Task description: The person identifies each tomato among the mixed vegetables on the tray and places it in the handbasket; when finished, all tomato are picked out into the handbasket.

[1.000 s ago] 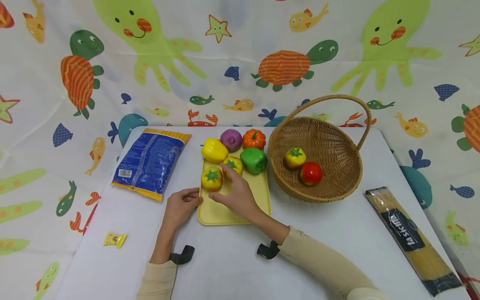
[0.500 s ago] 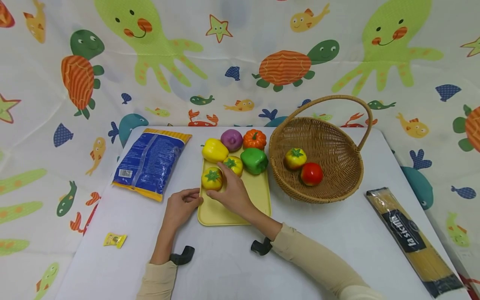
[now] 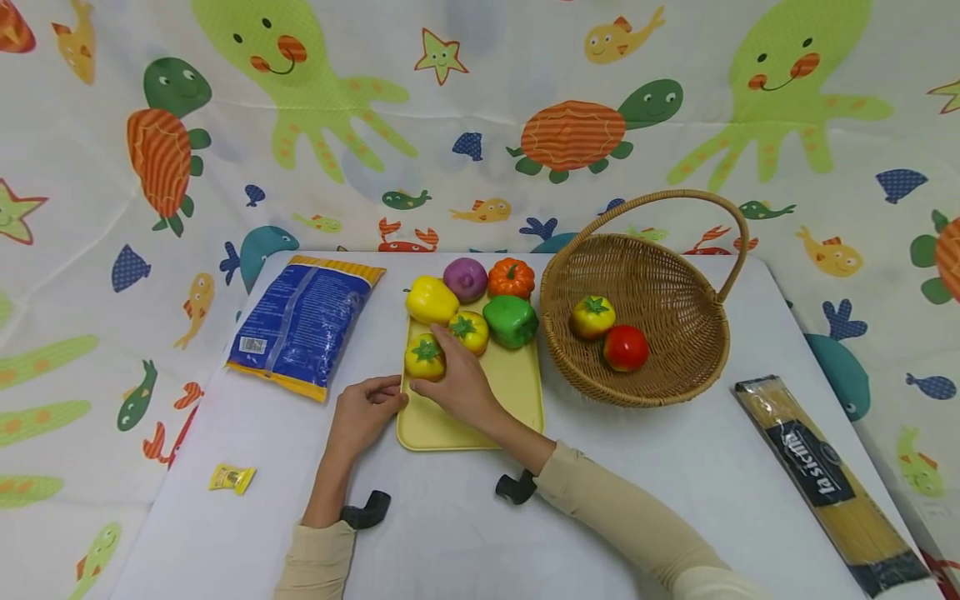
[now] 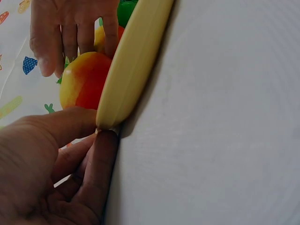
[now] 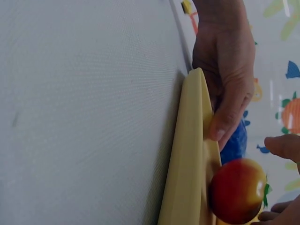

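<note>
My left hand [image 3: 366, 417] pinches the left rim of a pale yellow tray [image 3: 435, 429]; in the left wrist view its thumb lies over the tray's edge, with fingers below. My right hand [image 3: 463, 379] hovers over the tray, thumb and fingers spread around a yellow-red toy tomato [image 3: 424, 358] with a green leafy top. The right wrist view shows a gap between thumb and tomato [image 5: 236, 191]. Behind it on the tray are a second such tomato [image 3: 469, 332], a yellow pepper [image 3: 431, 300], a green pepper [image 3: 512, 322], a purple onion-like vegetable [image 3: 465, 279] and a small orange pumpkin [image 3: 512, 278].
Right of the tray stands a wicker basket [image 3: 675, 333] with a raised handle, holding a yellow tomato [image 3: 592, 317] and a red fruit [image 3: 626, 347]. A blue bag [image 3: 300, 325] lies left, a small yellow packet [image 3: 232, 478] nearer, and a spaghetti pack [image 3: 825, 475] far right.
My right hand has shifted slightly left, from beside the second tomato to around the front-left one. The left hand keeps its place on the tray rim.
</note>
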The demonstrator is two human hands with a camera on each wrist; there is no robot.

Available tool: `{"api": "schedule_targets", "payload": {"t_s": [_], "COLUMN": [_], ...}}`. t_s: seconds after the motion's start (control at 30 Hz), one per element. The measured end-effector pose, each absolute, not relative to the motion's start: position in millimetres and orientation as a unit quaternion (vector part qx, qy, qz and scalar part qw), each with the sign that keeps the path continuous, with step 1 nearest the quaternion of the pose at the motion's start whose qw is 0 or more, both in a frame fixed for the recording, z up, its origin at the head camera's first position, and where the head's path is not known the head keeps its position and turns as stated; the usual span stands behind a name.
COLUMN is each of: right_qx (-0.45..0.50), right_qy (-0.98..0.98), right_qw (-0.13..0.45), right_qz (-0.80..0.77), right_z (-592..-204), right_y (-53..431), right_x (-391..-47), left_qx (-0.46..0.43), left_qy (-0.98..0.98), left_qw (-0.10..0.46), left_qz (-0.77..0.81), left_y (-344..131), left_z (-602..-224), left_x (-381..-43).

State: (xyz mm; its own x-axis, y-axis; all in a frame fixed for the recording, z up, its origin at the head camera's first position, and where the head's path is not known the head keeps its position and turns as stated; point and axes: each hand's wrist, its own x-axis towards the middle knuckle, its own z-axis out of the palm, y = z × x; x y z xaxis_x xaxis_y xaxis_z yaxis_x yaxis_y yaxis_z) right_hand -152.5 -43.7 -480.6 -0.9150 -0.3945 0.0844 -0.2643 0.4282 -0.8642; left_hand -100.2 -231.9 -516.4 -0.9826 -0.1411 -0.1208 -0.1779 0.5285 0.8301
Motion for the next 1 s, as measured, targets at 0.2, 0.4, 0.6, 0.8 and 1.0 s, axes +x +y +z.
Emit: {"api": "schedule_targets", "payload": {"t_s": [0.2, 0.4, 0.6, 0.8, 1.0], "right_qx": [-0.199, -0.208, -0.211, -0.209, -0.197], "right_qy": [0.849, 0.855, 0.858, 0.86, 0.863], "right_qw": [0.069, 0.055, 0.044, 0.046, 0.06], "right_qz": [-0.484, -0.471, -0.466, -0.463, -0.461], "right_z": [-484, -486, -487, -489, -491], "right_y": [-47, -51, -53, -55, -56], "right_x": [-155, -156, -157, -158, -158], "left_qx": [-0.089, -0.087, -0.09, -0.089, -0.09], "left_qy": [0.875, 0.875, 0.873, 0.874, 0.873], "left_qw": [0.02, 0.02, 0.022, 0.021, 0.018], "left_qz": [0.475, 0.476, 0.478, 0.478, 0.479], "left_y": [-232, -231, -231, -231, -232], "left_z": [-515, -512, -512, -513, -514], "left_x": [-100, -99, -99, -99, -99]}}
